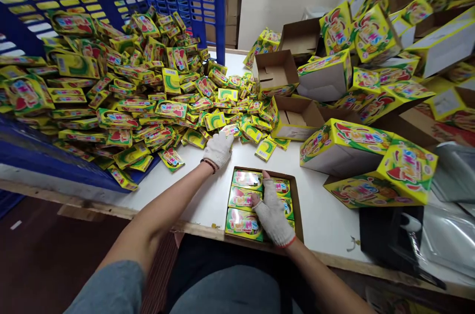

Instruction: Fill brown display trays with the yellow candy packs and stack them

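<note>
My left hand (218,149), in a white glove with a beaded bracelet at the wrist, reaches to the near edge of a heap of small yellow-green packs (172,109). Its fingertips meet a pack there, and whether they grip it is unclear. My right hand (273,212), in a white glove with bare fingertips, lies over an open carton (298,207) at the table's front edge. Thumb and forefinger are spread on the packs inside. Rows of green and yellow packs (243,222) fill the carton's left side; the glove partly hides those on the right.
A blue crate (218,12) lies tipped at the left, with packs spilling from it. Empty display cartons (276,69) are piled at the right and back right. Near the right front edge are a black item (388,239), a tape dispenser (413,235) and clear plastic (449,239).
</note>
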The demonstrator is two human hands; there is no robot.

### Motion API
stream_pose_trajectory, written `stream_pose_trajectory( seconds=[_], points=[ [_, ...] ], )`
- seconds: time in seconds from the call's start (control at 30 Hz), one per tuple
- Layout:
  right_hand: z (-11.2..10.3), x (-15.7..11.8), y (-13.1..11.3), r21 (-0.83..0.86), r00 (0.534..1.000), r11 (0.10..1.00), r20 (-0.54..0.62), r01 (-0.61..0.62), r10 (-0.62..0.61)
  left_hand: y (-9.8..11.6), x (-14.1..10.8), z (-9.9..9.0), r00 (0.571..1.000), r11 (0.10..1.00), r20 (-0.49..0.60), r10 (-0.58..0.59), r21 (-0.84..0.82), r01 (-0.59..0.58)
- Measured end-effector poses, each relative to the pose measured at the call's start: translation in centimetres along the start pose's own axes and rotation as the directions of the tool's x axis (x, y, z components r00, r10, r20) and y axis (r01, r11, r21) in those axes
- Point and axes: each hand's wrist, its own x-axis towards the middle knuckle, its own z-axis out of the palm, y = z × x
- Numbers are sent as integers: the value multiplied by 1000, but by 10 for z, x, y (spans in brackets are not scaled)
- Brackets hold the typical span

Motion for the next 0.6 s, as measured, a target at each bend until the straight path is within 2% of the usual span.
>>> stream_pose_trajectory(
  seconds=[0.17, 0.23, 0.3, 0.37, 0.43, 0.53, 0.6],
  points=[
    [-24, 7, 2, 222, 998, 973, 4, -57, 57, -7, -8, 1, 999, 999, 0, -34, 33, 34],
    [-35, 11, -3, 243, 997, 967, -7, -75, 79, -11, -12, -3, 1000, 998, -2, -29, 48, 29],
    [-42, 15, -10, 228, 996, 969, 2, -91, 93, -12, -11, -10, 999, 996, -6, 33, 83, -33],
    [-43, 18, -19, 201, 994, 974, -3, -103, 106, -8, -2, -15, 993, 986, -1, 119, 122, -118],
    [-38, 19, -29, 167, 994, 981, -21, -98, 103, -2, 13, -19, 988, 977, 11, 157, 146, -157],
    [-35, 19, -39, 131, 998, 990, -14, -56, 58, 7, 39, -22, 996, 984, 25, 90, 149, -92],
    [-40, 18, -41, 105, 1000, 994, 5, -25, 25, 9, 49, -22, 998, 989, 43, 40, 143, -46]
  ],
)
